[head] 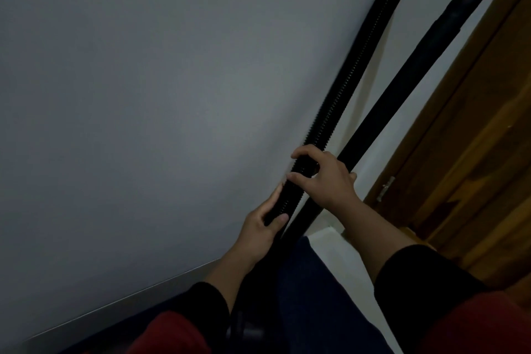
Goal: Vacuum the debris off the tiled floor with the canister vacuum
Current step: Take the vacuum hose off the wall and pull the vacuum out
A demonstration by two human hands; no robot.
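Observation:
A black ribbed vacuum hose (349, 77) runs from the lower middle up to the top right of the head view, in front of a grey wall. My left hand (263, 227) grips the hose low down. My right hand (324, 174) is wrapped around the same hose just above it, with the fingers curled over the ribs. A second black tube, smooth and thicker (425, 46), runs beside the hose on its right and passes behind my right hand. A dark rounded vacuum part (247, 330) shows at the bottom, dim and partly hidden. No debris is visible.
A plain grey wall (143, 95) fills the left and middle. A wooden door and frame (474, 167) with a small metal latch (385, 187) stands at the right. A dark blue surface (310, 282) and a pale strip of floor (344, 256) lie below my hands.

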